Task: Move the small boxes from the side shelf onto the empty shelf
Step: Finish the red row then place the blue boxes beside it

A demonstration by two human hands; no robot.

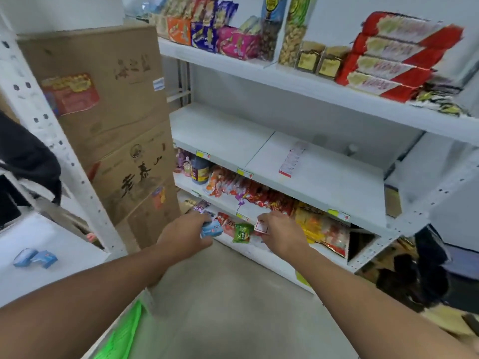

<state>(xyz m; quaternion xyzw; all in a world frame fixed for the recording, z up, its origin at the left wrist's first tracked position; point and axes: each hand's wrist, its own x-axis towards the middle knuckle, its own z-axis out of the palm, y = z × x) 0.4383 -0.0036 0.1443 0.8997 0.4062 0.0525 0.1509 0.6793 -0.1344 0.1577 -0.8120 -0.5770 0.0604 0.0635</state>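
Motion blur smears the print on the blue box [211,228] in the left hand [187,234]. The right hand [280,235] covers most of a white box [261,226], its label unreadable. Both forearms run off the bottom edge.

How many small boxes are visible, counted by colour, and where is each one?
Blue: 3, one in the left hand, two on the side shelf
White with red: 1, in the right hand
Total: 4
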